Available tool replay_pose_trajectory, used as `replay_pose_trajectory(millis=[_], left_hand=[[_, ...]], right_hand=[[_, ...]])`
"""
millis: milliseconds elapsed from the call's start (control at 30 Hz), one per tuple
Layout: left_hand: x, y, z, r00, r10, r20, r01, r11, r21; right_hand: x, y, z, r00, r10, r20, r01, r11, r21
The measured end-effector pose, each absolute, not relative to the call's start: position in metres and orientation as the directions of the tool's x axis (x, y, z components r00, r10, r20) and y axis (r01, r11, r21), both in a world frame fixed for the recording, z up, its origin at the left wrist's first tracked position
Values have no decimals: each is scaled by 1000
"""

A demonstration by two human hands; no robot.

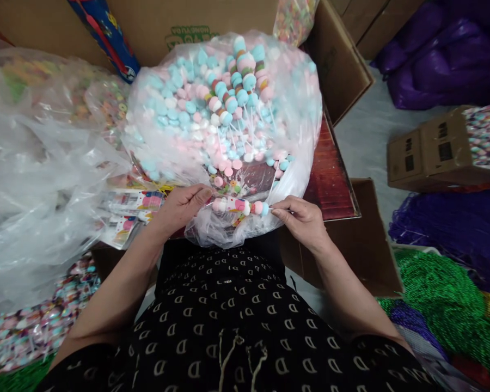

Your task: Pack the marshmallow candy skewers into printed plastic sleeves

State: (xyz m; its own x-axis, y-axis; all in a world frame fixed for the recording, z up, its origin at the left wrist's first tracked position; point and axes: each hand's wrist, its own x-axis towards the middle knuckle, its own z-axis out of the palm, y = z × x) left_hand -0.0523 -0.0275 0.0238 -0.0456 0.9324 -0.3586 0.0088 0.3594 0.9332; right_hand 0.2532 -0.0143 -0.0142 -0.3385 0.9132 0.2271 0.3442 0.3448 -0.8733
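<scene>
A candy skewer (242, 206) of pink, white and pale blue sweets lies level between my hands, in what looks like a clear printed wrapper. My left hand (187, 202) is closed in a pinch at the skewer's left end, on the wrapper's edge. At the other end, the thumb and fingers of my right hand (304, 216) pinch the thin white stick beside the blue sweet. Just beyond, a big clear plastic bag (306, 158) of loose pastel candies spreads out. Several finished-looking skewers (247, 81) rest on top of those candies, their sticks toward me.
Flat printed wrappers (124, 209) lie left of my left hand. Crumpled clear plastic (44, 179) covers the left side. An open cardboard box (351, 239) stands low on the right, below the red table corner (335, 185). Wrapped candies (41, 326) are piled at lower left.
</scene>
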Motion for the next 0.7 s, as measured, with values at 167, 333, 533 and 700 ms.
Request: replay_pose_trajectory(millis=[167, 333, 533, 700], left_hand=[[-54, -24, 32, 195, 927, -321, -216, 360, 908], [-49, -18, 43, 270, 885, -378, -426, 462, 777], [-34, -20, 37, 208, 936, -284, -521, 352, 778], [-22, -19, 31, 118, 961, -250, -533, 273, 801]], right_hand=[[249, -15, -19, -307, 928, 210, 317, 308, -897], [243, -16, -19, -237, 950, 204, 243, 262, -934], [241, -17, -15, -171, 956, 239, 257, 277, -926], [239, -21, -13, -123, 933, 339, 300, 360, -883]])
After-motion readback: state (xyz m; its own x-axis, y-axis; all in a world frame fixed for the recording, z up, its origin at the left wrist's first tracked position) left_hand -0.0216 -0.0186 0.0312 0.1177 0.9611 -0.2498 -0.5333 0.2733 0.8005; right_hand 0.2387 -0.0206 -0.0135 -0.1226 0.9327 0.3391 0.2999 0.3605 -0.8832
